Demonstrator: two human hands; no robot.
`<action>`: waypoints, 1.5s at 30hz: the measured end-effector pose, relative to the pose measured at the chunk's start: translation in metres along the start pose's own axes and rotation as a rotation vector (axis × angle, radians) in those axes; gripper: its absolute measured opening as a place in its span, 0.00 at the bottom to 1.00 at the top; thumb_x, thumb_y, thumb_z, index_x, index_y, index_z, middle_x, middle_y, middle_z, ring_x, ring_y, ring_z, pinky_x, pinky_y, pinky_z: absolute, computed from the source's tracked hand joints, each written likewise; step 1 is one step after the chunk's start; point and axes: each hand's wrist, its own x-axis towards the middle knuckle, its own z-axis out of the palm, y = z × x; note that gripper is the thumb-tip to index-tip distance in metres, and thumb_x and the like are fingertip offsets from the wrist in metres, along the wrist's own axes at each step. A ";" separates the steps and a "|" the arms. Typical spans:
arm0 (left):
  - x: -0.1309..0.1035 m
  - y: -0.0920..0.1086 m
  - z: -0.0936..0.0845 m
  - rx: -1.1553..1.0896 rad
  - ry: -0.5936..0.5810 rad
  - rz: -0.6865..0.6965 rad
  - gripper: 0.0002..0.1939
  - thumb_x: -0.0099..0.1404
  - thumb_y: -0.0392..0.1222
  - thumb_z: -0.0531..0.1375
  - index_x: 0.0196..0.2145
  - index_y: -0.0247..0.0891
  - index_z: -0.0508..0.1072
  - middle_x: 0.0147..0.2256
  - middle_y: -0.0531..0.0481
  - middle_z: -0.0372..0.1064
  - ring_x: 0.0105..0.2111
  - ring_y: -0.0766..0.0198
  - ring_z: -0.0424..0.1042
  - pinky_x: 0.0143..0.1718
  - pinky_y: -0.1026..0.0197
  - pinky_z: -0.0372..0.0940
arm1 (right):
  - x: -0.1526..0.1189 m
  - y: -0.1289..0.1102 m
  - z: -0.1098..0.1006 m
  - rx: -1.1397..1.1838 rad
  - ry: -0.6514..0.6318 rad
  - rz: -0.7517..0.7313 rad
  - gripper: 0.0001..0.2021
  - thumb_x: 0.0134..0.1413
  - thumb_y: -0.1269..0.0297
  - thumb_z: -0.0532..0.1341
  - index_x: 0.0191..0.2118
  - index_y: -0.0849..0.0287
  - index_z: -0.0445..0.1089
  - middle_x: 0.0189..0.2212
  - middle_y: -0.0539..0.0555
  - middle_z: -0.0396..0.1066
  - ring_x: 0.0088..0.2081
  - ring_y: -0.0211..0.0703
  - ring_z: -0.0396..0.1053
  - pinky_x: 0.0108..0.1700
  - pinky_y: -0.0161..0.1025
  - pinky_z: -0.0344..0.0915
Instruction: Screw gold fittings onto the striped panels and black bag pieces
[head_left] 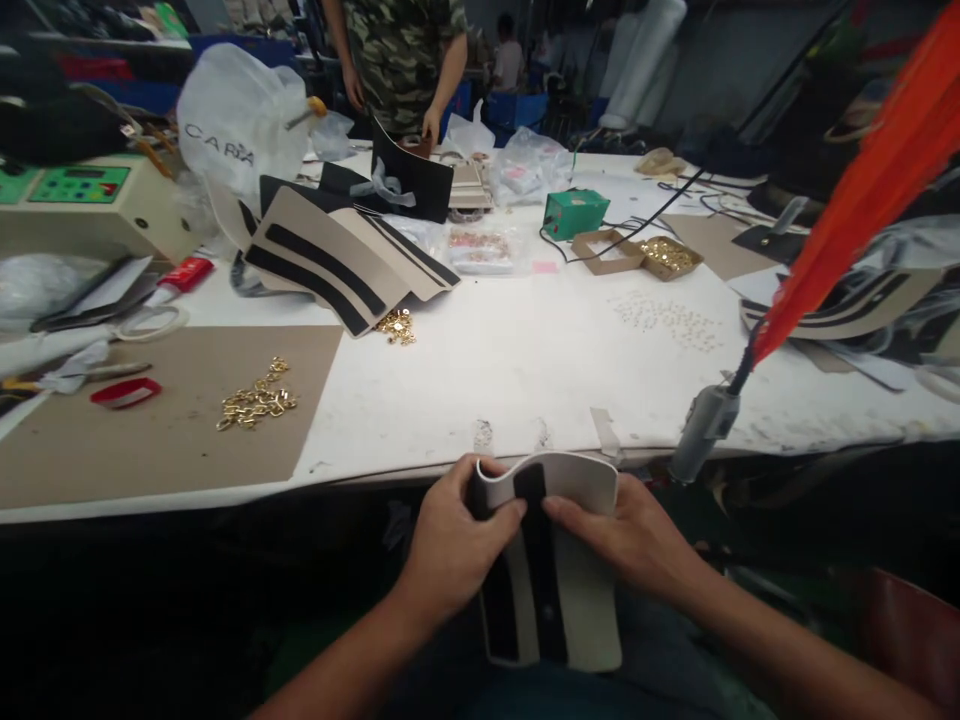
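A beige panel with black stripes (585, 610) hangs in front of me, just off the table's near edge, its top edge bent into a wave. My left hand (457, 535) grips its upper left side, thumb pressed on the front face near the wide black stripe. On the upper right, my right hand (622, 530) holds the same panel, its thumb also on the front and its fingers hidden behind. Both thumbs point toward each other. Similar striped panels (315, 260) lie stacked on the table beyond, with small gold hardware (397, 327) at their edge.
Gold metal links (259, 400) lie on a brown board (180, 450) at left. A green box (576, 212) and a cardboard tray of gold pieces (667, 258) stand farther back. An orange strip (862, 190) hangs at right above a grey cylinder (705, 430). A person in camouflage (405, 60) stands opposite.
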 end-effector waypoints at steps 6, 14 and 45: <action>0.069 -0.020 0.017 -0.175 -0.034 -0.157 0.16 0.54 0.36 0.68 0.42 0.37 0.75 0.39 0.48 0.80 0.38 0.57 0.78 0.37 0.59 0.73 | 0.065 0.005 -0.012 -0.008 -0.008 0.264 0.13 0.59 0.59 0.68 0.43 0.63 0.81 0.38 0.59 0.83 0.40 0.52 0.79 0.35 0.38 0.71; 0.106 -0.017 0.029 -0.045 -0.047 -0.279 0.16 0.50 0.32 0.66 0.40 0.37 0.77 0.32 0.48 0.81 0.31 0.54 0.81 0.30 0.58 0.75 | 0.108 0.017 -0.015 -0.232 0.011 0.244 0.09 0.54 0.64 0.68 0.39 0.63 0.80 0.39 0.60 0.81 0.41 0.53 0.78 0.35 0.38 0.66; 0.104 -0.046 0.015 0.679 0.027 0.548 0.15 0.58 0.43 0.74 0.44 0.46 0.81 0.50 0.48 0.80 0.53 0.46 0.74 0.56 0.41 0.69 | 0.155 0.085 -0.166 -0.460 0.532 0.187 0.13 0.66 0.57 0.62 0.44 0.60 0.78 0.26 0.51 0.77 0.31 0.43 0.75 0.35 0.36 0.63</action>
